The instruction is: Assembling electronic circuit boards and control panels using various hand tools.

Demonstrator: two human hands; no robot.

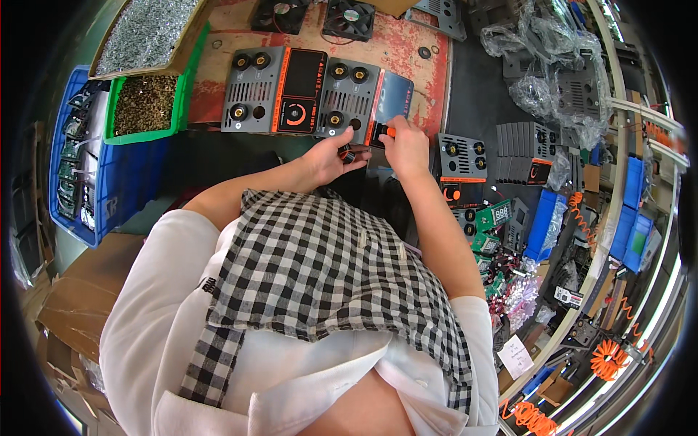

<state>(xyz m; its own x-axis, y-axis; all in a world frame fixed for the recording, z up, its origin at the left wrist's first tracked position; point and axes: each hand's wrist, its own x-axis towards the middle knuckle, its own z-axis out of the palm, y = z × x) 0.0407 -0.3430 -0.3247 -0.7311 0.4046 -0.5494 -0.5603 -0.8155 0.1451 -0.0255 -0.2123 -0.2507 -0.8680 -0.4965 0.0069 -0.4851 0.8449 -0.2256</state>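
My right hand (408, 149) pinches an orange knob (391, 132) at the lower part of a grey-and-black front panel (392, 98) with an orange stripe. Palm up, my left hand (331, 158) is at the near edge of the same panel, its fingers curled round a small dark part with orange on it (347, 153). That part's kind is unclear, as the fingers partly cover it. Left of this panel lies a matching front panel (254, 91) with vent slots, brass-centred black sockets and a dial marking.
Two black fans (349, 19) lie at the far edge. At left are a green bin (145, 136) of brass-coloured fasteners, a box of silvery screws (145, 36) and a blue crate (123, 182). More panels (462, 156), circuit boards (502, 213) and plastic-wrapped parts (545, 65) crowd the right.
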